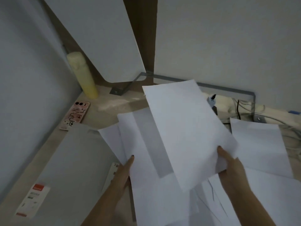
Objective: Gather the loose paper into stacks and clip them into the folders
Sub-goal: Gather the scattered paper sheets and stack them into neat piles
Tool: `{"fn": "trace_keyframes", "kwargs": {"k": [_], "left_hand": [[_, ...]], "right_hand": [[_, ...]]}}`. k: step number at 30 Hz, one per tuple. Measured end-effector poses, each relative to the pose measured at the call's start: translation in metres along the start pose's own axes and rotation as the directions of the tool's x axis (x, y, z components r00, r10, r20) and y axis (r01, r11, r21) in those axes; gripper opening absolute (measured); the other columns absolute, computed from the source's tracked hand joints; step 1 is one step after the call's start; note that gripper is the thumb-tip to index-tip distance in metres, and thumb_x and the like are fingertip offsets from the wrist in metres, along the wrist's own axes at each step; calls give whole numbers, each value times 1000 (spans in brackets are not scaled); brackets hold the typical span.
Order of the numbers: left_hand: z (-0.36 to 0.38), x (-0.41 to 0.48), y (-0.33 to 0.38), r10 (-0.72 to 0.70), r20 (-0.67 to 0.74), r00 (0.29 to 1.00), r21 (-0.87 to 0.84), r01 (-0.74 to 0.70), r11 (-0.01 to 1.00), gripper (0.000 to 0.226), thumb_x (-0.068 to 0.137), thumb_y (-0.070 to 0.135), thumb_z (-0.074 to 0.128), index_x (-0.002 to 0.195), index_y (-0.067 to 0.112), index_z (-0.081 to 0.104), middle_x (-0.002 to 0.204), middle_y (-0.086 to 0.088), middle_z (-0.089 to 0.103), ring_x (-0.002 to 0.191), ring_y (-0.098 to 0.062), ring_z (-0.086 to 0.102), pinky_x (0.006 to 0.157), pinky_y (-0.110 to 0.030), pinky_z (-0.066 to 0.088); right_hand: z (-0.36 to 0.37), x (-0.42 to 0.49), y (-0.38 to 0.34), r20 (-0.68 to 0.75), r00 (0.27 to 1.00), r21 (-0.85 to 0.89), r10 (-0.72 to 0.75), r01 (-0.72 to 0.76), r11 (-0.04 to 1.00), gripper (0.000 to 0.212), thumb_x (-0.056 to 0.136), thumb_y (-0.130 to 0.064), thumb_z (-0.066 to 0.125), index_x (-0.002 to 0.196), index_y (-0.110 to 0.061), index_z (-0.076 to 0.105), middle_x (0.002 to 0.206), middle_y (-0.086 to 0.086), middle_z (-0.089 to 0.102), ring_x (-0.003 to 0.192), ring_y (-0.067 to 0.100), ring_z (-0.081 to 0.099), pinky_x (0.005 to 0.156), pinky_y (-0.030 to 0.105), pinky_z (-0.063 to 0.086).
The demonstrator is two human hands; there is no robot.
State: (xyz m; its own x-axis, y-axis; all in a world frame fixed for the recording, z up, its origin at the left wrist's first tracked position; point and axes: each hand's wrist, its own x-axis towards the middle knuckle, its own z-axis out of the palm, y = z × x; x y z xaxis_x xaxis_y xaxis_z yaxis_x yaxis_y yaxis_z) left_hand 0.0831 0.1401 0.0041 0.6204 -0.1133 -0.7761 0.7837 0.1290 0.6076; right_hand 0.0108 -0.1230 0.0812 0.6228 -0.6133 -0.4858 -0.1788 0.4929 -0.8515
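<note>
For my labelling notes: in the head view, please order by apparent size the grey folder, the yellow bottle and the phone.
Largest: grey folder, though nearest the camera.
Then: yellow bottle.
Smallest: phone, slightly nearer than the bottle.

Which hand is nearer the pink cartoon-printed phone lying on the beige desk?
Left. The left hand grips white paper sheets below and right of the pink phone; the right hand holds the top white sheet farther right.
</note>
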Motion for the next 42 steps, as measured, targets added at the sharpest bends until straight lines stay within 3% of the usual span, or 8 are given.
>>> {"fn": "trace_keyframes", "kwargs": {"k": [5, 9, 14, 18, 23, 29, 34, 42], "left_hand": [[18, -9, 7, -40, -71, 997, -228, 23, 973, 46, 86, 61, 36, 90, 20, 55, 82, -6, 56, 74, -24, 52, 62, -35, 42], [15, 10, -5, 53, -90, 995, -143, -65, 988, 93, 56, 85, 51, 124, 22, 52, 118, -7, 60, 110, -28, 55, 101, -46, 42], [11, 11, -12, 104, -30, 994, 177, -97, 979, 43, 81, 28, 68, 117, 5, 59, 113, -8, 62, 106, -25, 58, 101, -40, 43], [9, 6, -1, 93, -65, 994, 189, -79, 979, 30, 79, 10, 67, 107, 0, 61, 103, -13, 63, 95, -30, 60, 95, -43, 47], [2, -14, 11, 198, 12, 980, 80, -199, 977, 61, 62, 23, 76, 118, 6, 61, 113, -13, 67, 105, -32, 62, 99, -50, 46], [10, -35, 47, 416, 173, 893, 39, -428, 903, 37, 70, -3, 73, 96, 21, 65, 89, 6, 75, 87, -12, 70, 72, -26, 58], [21, -39, 79, 414, 268, 870, 26, -436, 899, 31, 79, -10, 59, 99, 13, 66, 84, 5, 75, 76, -9, 71, 59, -20, 56], [46, -36, 107, 454, 378, 807, 138, -533, 835, 23, 59, 5, 71, 80, 14, 69, 71, 8, 73, 74, -10, 70, 64, -20, 54]], "right_hand": [[7, -13, 71, -69, 985, -140, 159, -168, 976, 30, 86, -2, 56, 116, -4, 55, 97, 10, 63, 87, 29, 59, 75, 38, 48], [11, -21, 104, -83, 953, -254, 292, -304, 918, 28, 87, -2, 56, 115, -6, 54, 105, 14, 60, 98, 34, 57, 77, 40, 51], [4, -24, 104, 71, 878, -387, 473, -413, 825, 20, 85, 0, 58, 104, 9, 60, 88, 20, 63, 79, 31, 60, 65, 30, 59], [-9, -11, 84, 51, 951, -470, 306, -247, 847, 34, 85, -2, 62, 118, -1, 56, 95, 14, 63, 85, 27, 57, 88, 41, 48], [-10, 5, 38, 185, 970, -607, 158, -14, 795, 76, 78, -36, 70, 143, -20, 32, 143, 7, 41, 129, 24, 41, 101, 35, 30], [12, 32, -14, 383, 918, -588, 101, 158, 793, 113, 52, -63, 69, 147, -31, 17, 149, -9, 33, 136, 12, 32, 111, 37, 22], [17, 36, -47, 549, 835, -404, 26, 238, 883, 80, 49, -52, 83, 119, -20, 60, 120, 18, 62, 106, 18, 63, 81, 21, 54], [25, 15, -71, 593, 795, -249, -128, 333, 910, 45, 54, -38, 82, 97, -29, 72, 101, -6, 73, 98, 14, 68, 75, 18, 54]]}}
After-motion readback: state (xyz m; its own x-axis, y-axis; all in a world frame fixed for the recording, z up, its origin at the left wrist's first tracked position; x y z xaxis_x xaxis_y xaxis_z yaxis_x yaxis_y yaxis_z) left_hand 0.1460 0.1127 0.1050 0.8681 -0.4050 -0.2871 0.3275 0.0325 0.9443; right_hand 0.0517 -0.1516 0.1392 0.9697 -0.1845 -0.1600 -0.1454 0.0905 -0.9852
